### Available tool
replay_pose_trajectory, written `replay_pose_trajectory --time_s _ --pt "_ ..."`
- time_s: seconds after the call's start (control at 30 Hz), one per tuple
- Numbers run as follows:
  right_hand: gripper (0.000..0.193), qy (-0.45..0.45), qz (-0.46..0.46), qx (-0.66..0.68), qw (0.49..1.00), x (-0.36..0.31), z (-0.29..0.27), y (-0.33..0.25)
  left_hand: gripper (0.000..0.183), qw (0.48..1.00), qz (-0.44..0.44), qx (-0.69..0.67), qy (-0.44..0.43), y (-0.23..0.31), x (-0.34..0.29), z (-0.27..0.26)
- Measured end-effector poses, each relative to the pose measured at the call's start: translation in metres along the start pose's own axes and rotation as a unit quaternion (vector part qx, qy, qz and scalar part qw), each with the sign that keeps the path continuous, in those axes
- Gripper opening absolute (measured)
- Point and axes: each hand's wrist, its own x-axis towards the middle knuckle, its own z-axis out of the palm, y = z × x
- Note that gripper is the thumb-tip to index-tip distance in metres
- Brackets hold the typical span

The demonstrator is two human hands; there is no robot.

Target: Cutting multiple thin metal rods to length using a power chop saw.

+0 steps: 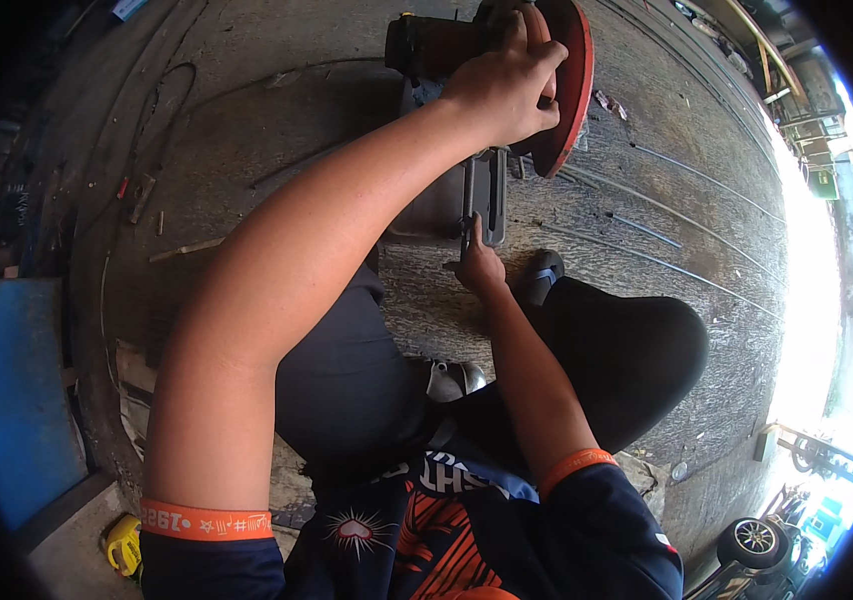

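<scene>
My left hand (512, 95) is wrapped round the reddish handle (539, 32) of a cut-off saw, its arm reaching across from the left. Beside the fingers curves the saw's red blade guard (577, 95), and the dark motor housing (437, 48) lies left of it. Lower down, my right hand (482, 268) closes on the near end of a dark metal bar (468, 195). That bar runs alongside a grey slotted metal frame (498, 195) on the saw's base (422, 220). My left hand and the guard hide the bar's far end and the blade.
Several thin metal rods (647, 242) lie on the worn floor at the right. A cable (287, 72) trails left from the saw, near a wooden stick (187, 249). At the left stand a blue panel (12, 390) and a yellow object (125, 545). A wheel (755, 540) shows lower right.
</scene>
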Motion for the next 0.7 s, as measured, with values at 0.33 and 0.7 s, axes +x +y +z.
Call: replay_pose_trajectory --time_s 0.33,0.7 --pt "0.088 0.151 0.083 0.143 0.975 -0.006 0.050 0.011 0.071 0.992 -0.035 -0.073 -0.097 0.006 0.005 -0.014" --pt "0.028 0.013 0.278 0.538 0.796 0.018 0.058 0.032 0.071 0.998 0.054 -0.035 0.000 0.004 0.003 -0.013"
